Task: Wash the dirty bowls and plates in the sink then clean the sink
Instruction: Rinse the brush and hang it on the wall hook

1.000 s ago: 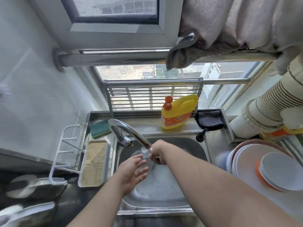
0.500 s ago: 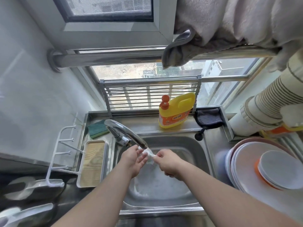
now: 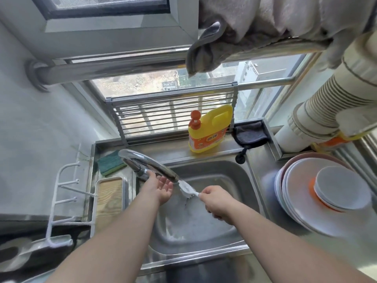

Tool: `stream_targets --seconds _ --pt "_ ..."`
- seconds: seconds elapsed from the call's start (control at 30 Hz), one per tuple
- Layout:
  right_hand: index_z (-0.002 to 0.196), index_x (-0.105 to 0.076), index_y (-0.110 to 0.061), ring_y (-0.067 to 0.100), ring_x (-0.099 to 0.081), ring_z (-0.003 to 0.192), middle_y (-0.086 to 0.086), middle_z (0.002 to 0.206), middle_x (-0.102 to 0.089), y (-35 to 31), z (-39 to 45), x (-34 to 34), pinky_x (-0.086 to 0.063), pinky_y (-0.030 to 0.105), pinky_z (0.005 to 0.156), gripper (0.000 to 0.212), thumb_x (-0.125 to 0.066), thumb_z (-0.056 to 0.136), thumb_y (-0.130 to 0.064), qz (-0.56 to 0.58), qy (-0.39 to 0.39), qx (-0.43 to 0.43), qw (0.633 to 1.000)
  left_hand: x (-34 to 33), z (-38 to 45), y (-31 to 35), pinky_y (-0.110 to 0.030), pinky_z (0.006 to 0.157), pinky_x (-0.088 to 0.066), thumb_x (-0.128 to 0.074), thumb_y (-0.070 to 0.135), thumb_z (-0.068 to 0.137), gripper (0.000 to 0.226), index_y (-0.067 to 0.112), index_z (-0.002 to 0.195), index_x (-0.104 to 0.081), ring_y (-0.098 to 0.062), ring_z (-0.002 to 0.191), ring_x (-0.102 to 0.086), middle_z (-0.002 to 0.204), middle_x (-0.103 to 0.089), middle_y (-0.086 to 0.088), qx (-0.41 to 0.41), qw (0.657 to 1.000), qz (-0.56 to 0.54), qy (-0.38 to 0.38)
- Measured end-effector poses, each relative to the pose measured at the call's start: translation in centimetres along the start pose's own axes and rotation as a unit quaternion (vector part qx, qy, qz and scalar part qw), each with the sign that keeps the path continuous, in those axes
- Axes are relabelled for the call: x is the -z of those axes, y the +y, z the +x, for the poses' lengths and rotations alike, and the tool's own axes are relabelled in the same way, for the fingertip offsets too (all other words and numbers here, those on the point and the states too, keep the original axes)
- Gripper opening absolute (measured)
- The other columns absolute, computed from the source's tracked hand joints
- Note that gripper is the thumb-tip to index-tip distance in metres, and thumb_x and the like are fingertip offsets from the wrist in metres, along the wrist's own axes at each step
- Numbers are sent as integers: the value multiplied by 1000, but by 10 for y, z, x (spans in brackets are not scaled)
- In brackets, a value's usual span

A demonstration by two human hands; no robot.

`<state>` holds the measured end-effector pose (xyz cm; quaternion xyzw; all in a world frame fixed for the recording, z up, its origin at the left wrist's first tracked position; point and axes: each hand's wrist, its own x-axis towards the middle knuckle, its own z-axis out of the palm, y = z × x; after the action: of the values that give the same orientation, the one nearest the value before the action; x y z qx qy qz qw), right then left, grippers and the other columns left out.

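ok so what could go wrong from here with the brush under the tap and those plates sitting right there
1. The right hand pinches the white brush only by its handle end, under the faucet outlet; wet, it might slip into the sink.
2. Water hitting the bristles could spray onto the washed plates and bowls stacked on the counter right of the sink.
3. That stack leans and sits close to the right forearm; a wide swing might knock it.

Steel bench (image 3: 263, 166) surrounds sink (image 3: 214, 174). Stacked plates (image 3: 295, 193) at 3 o'clock; yellow detergent bottle (image 3: 210, 131) and dark cloth (image 3: 250, 133) on back ledge at 12; green sponge (image 3: 111, 162) at 10; wood-topped tray (image 3: 109, 201) at 9.
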<state>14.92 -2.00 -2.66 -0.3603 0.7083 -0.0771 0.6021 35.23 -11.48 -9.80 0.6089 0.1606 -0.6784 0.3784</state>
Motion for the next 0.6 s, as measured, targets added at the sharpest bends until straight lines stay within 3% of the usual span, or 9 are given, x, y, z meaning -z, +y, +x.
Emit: stream_targets --seconds 0.07,0.13,0.27,0.37,0.43,0.53,0.6 --pt "100 -63 -14 19 -35 50 5 72 -54 4 0 -5 -29 23 46 26 -49 98 -36 4 10 -10 1000 1 5 -2 -32 78 -46 -56 58 103 52 22 140 -57 -17 100 -59 111 -63 5 4 1000 -4 -13" --pt "102 -65 -17 18 -37 50 4 72 -55 8 -2 -9 -30 22 46 25 -48 99 -35 7 16 -16 1000 0 6 -4 -30 69 -43 -52 60 104 45 26 132 -59 -15 93 -58 105 -64 8 4 1000 5 -10" --pt "104 -64 -12 18 -34 47 5 71 -53 14 -8 -14 -27 21 45 26 -48 100 -32 7 26 -20 999 -5 -9 -9 -24 64 -40 -47 72 99 48 26 93 -58 -10 74 -58 81 -59 10 -28 999 0 30" --pt "106 -64 -10 18 -35 48 5 71 -53 17 -12 -16 -27 21 45 27 -48 99 -31 8 39 -19 999 -10 -23 -10 -17 44 -33 -48 66 103 51 25 72 -47 -6 39 -48 49 -48 11 -46 998 -11 46" --pt "106 -65 -12 17 -36 49 5 72 -54 19 -16 -15 -27 21 45 26 -48 99 -30 6 45 -20 999 -13 -29 -6 -13 33 -24 -47 59 107 51 25 68 -41 -5 24 -36 34 -37 11 -56 997 -30 40" --pt "99 -64 -13 18 -36 50 4 75 -54 24 -19 -13 -27 20 44 24 -47 97 -29 5 49 -32 998 -12 -32 -8 -13 34 -27 -45 58 107 50 24 71 -43 -4 24 -39 34 -40 10 -63 997 -33 29" --pt "98 -63 -13 19 -36 49 6 75 -54 29 -19 -14 -27 23 46 23 -45 92 -26 9 53 -38 998 -7 -32 -9 -14 48 -34 -45 59 107 49 22 75 -49 -4 41 -52 51 -52 9 -73 997 -30 16"
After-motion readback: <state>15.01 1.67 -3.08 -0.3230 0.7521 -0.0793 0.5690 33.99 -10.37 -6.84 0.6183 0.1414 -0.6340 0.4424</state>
